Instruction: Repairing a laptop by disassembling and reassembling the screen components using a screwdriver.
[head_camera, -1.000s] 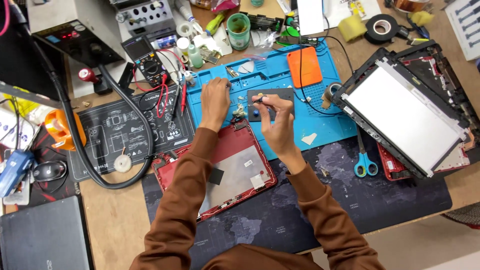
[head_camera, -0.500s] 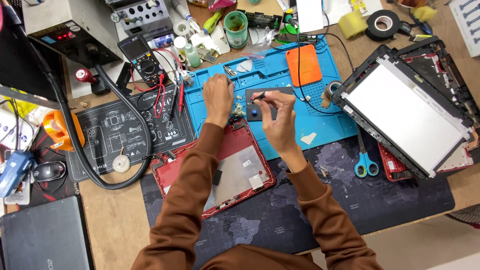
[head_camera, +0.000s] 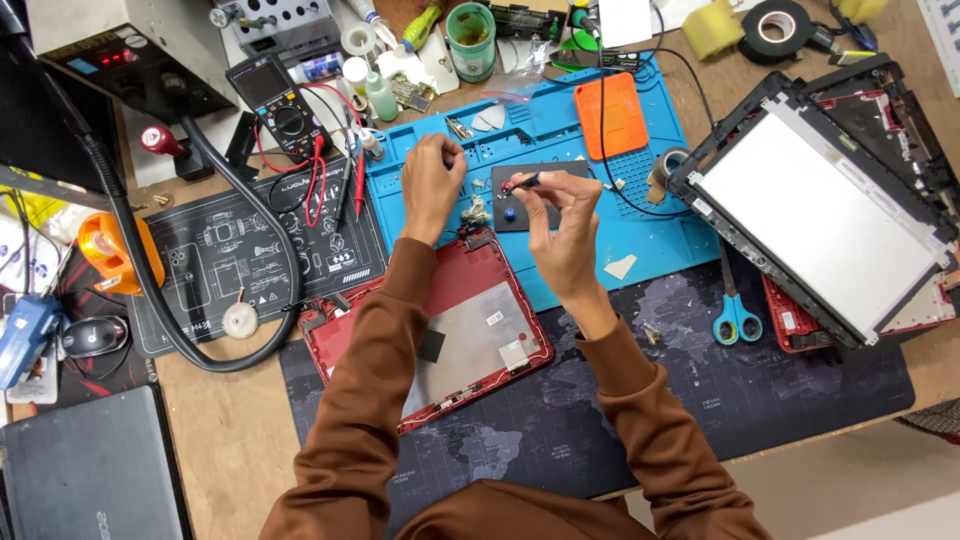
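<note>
My right hand (head_camera: 562, 225) pinches a small tool with a dark shaft and red tip (head_camera: 520, 183) over a dark pad (head_camera: 568, 172) on the blue work mat (head_camera: 650, 235). My left hand (head_camera: 432, 185) rests curled on the mat just left of it, fingers bent near some small metal parts (head_camera: 475, 210); whether it holds anything is hidden. A red laptop lid (head_camera: 470, 330), inner side up, lies below both hands, under my forearms in brown sleeves.
A laptop screen panel (head_camera: 815, 215) in a black frame lies at the right, blue scissors (head_camera: 735, 315) beside it. A multimeter (head_camera: 275, 100), black hose (head_camera: 170, 320), green cup (head_camera: 470, 40), orange pad (head_camera: 615, 115), tape roll (head_camera: 770, 25) and mouse (head_camera: 95, 337) crowd the desk.
My view has shifted a little. Both hands stay over the blue mat; my right hand has turned the tool slightly, its tip pointing left.
</note>
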